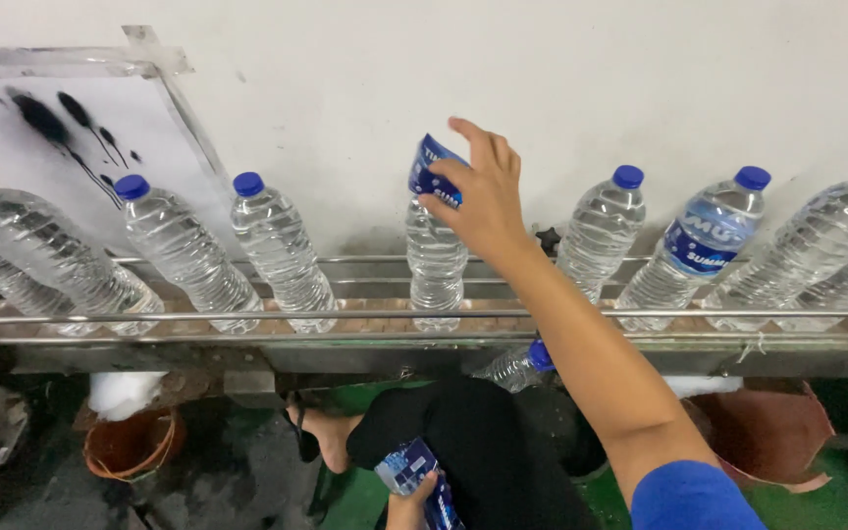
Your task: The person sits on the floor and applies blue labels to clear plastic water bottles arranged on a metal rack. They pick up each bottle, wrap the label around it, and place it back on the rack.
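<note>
Blue label sleeve (434, 169) pinched in right hand (480, 196), directly over upright clear bottle (436, 270) on metal rail (365, 316); left hand (410, 503) low, gripping label stack (414, 473).

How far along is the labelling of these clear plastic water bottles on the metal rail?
Done: one labelled bottle on the right. In hand: the right hand slips a blue label sleeve over the middle bottle; the left hand holds spare blue sleeves. Left: the bare bottles on the left.
</note>
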